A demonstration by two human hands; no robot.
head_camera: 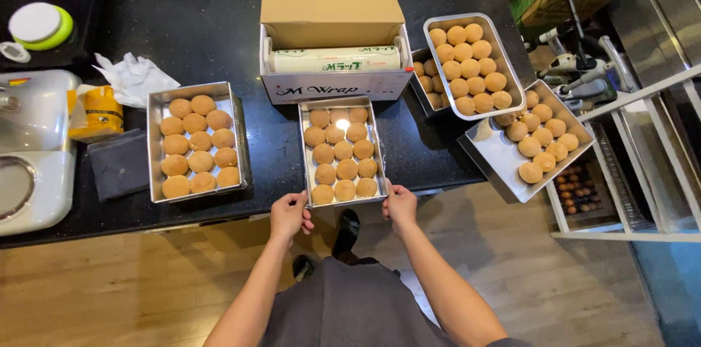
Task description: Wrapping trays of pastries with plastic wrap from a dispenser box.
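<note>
Steel tray (304,144) of round buns (343,150) is gripped at its near corners by both hands, left (290,215) and right (399,205).

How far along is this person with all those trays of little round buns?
Done, by the look of it: the metal trays are filled with buns, the left tray included. In hand: the left hand and right hand grip the near corners of the middle tray, in front of the open box of cling film. Left: no tray shows any film over it, so all appear uncovered, the stacked trays on the right too.
</note>
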